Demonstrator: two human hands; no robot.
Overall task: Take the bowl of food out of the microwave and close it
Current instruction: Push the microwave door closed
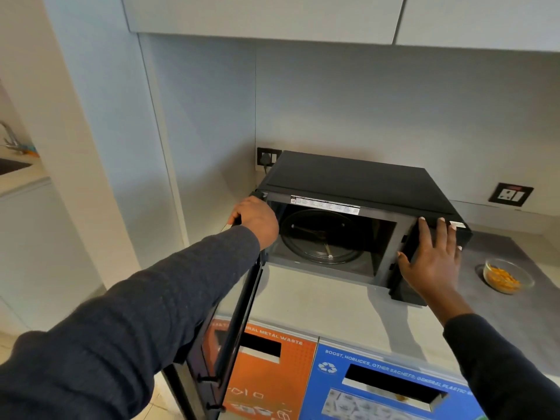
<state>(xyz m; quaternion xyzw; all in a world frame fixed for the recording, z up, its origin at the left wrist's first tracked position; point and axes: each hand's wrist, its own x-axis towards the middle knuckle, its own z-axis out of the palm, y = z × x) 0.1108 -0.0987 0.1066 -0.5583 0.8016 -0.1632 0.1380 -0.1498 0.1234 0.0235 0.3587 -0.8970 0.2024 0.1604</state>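
Observation:
A black microwave [351, 174] stands on the counter with its door [230, 334] swung wide open toward me on the left. Its cavity holds only the glass turntable [321, 237]. My left hand [256, 218] grips the top edge of the open door near the hinge. My right hand [433, 256] lies flat with spread fingers against the microwave's control panel side. A clear glass bowl of orange food [504, 277] sits on the counter to the right of the microwave, apart from both hands.
Waste bins with orange [272, 368] and blue [378, 389] labelled fronts sit under the counter edge. Wall sockets [510, 194] are behind the microwave. White cabinets [263, 16] hang overhead. A sink with a tap [12, 140] is at the far left.

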